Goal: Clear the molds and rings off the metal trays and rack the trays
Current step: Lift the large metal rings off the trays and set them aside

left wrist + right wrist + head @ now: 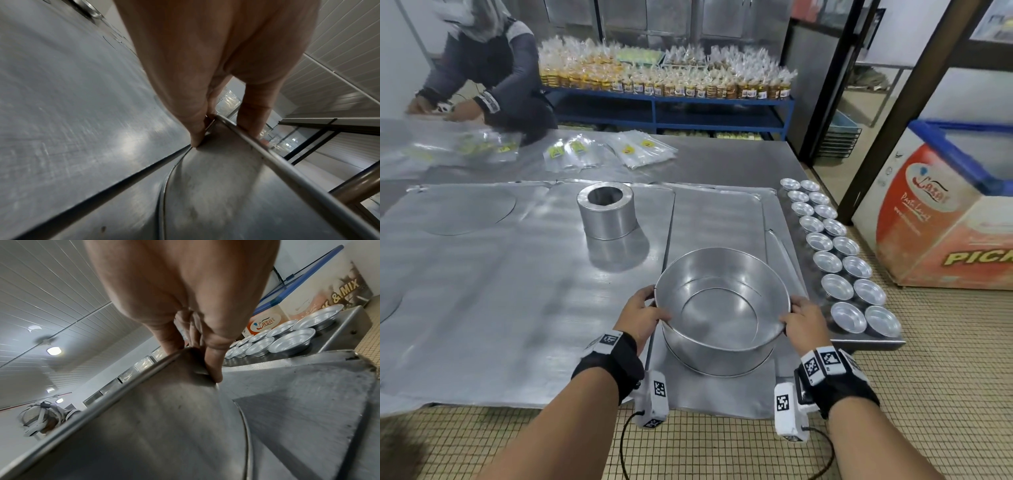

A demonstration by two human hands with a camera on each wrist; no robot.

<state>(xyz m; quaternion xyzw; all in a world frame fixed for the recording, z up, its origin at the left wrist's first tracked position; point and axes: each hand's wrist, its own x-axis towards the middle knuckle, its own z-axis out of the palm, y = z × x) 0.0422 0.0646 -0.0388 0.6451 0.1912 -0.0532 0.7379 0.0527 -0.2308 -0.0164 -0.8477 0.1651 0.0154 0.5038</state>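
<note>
A wide round metal cake ring (722,301) stands on the near right metal tray (709,219), seemingly over a flat round base. My left hand (645,315) grips its left rim, thumb inside and fingers outside (197,129). My right hand (799,320) grips the right rim the same way (213,368). The ring wall fills both wrist views (226,186) (154,426). A smaller, taller ring (606,210) stands on the left tray (482,291), beyond my hands. A flat disc (469,212) lies at the far left.
Two rows of several small tart molds (842,260) (292,340) line the table's right edge. Plastic bags (592,150) lie at the far side, where another person (482,68) works. A chest freezer (945,219) stands to the right on the tiled floor.
</note>
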